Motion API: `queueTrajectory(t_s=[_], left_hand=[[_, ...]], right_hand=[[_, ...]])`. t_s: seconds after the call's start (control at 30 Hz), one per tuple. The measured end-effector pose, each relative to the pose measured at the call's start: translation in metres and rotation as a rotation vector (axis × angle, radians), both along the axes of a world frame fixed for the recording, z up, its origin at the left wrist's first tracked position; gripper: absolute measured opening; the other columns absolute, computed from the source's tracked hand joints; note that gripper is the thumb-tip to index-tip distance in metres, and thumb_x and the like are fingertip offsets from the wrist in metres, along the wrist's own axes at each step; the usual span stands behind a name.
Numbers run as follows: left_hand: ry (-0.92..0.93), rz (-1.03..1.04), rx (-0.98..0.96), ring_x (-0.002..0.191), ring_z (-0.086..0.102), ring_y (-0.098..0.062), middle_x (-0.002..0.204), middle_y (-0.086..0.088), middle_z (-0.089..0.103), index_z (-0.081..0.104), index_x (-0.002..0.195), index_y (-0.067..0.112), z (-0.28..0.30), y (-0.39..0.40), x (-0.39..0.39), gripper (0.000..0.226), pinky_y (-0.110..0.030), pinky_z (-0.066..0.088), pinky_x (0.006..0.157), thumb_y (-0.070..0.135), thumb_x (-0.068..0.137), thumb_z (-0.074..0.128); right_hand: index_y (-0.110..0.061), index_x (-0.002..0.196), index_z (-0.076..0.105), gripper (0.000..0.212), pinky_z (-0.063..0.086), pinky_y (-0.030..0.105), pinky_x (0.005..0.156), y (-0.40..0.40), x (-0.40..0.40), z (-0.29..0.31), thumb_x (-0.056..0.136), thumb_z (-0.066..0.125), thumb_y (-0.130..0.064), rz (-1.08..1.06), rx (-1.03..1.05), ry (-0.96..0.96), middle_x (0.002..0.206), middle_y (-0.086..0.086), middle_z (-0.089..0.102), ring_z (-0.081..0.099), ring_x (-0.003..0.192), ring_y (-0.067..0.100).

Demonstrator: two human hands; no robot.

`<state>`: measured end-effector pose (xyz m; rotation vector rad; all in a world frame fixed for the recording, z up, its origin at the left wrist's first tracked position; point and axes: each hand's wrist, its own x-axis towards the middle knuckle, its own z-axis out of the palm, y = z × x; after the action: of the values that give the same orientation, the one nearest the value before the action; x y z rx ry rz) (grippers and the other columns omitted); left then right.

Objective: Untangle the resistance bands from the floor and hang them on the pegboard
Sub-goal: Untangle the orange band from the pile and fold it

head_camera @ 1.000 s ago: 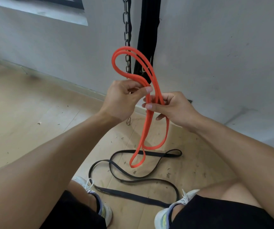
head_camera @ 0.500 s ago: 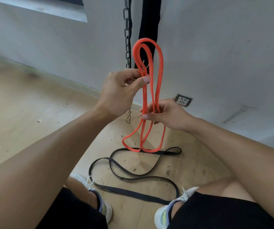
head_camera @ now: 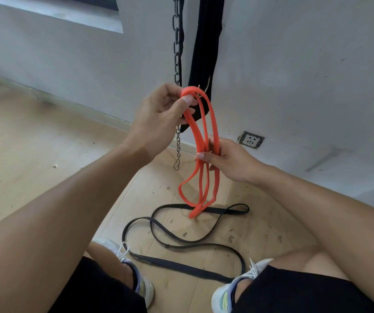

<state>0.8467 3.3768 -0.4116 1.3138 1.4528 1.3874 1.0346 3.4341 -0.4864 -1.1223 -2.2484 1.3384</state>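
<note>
left hand (head_camera: 159, 118) pinches orange band (head_camera: 204, 154) top | right hand (head_camera: 224, 161) grips its bunched strands | risk: pulling tightens crossed loops; low end snags black band (head_camera: 181, 242) on floor (head_camera: 46, 154)

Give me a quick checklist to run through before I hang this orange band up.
1. Orange rubber resistance band lifted off the floor: ok, its lowest loop hangs above the boards.
2. Left hand pinching the band's top fold: ok.
3. Right hand gripping the strands at mid-length: ok.
4. Orange band free of twists: not ok, the strands cross between the hands and it hangs in several loops.
5. Black flat resistance band picked up: not ok, it lies looped on the wooden floor between the shoes.
6. Pegboard hook free: cannot tell, no pegboard is in view.
</note>
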Motion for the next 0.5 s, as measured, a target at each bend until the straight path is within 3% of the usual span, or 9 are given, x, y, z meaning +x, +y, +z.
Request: queueTrajectory(t_s=[0.1, 0.17, 0.33, 0.5], left_hand=[[-0.015, 0.002, -0.009, 0.091, 0.072, -0.011, 0.096, -0.002, 0.072, 0.061, 0.105, 0.010, -0.001, 0.001, 0.000, 0.011, -0.037, 0.060, 0.089, 0.018, 0.104, 0.055], [-0.057, 0.012, -0.021, 0.091, 0.071, -0.012, 0.096, -0.001, 0.072, 0.061, 0.105, 0.010, 0.000, 0.002, -0.002, 0.011, -0.038, 0.060, 0.090, 0.018, 0.105, 0.054], [-0.167, -0.002, -0.038, 0.095, 0.072, -0.015, 0.097, -0.003, 0.072, 0.063, 0.104, 0.009, 0.003, 0.003, -0.005, 0.012, -0.038, 0.060, 0.090, 0.017, 0.104, 0.055], [-0.358, -0.025, -0.091, 0.089, 0.067, -0.018, 0.081, -0.002, 0.069, 0.065, 0.075, 0.017, 0.013, 0.003, -0.014, 0.026, -0.038, 0.057, 0.085, 0.013, 0.098, 0.052]], right_hand=[[-0.030, 0.101, 0.066, 0.001, 0.060, 0.042, 0.095, -0.001, -0.001, 0.000, 0.101, 0.065, -0.031, -0.021, -0.004, 0.021, 0.102, -0.002, 0.075, 0.074, 0.096, 0.013], [-0.032, 0.099, 0.068, 0.006, 0.061, 0.041, 0.093, -0.001, 0.000, 0.002, 0.099, 0.070, -0.027, -0.033, -0.008, 0.067, 0.099, -0.003, 0.076, 0.075, 0.093, 0.014], [-0.025, 0.095, 0.073, 0.010, 0.063, 0.034, 0.085, -0.002, 0.003, 0.006, 0.089, 0.081, -0.025, -0.094, -0.025, 0.111, 0.093, -0.002, 0.077, 0.075, 0.086, 0.014], [-0.023, 0.101, 0.076, 0.013, 0.063, 0.037, 0.088, 0.002, 0.004, 0.010, 0.089, 0.081, -0.027, -0.172, 0.020, 0.101, 0.094, -0.003, 0.077, 0.076, 0.089, 0.015]])
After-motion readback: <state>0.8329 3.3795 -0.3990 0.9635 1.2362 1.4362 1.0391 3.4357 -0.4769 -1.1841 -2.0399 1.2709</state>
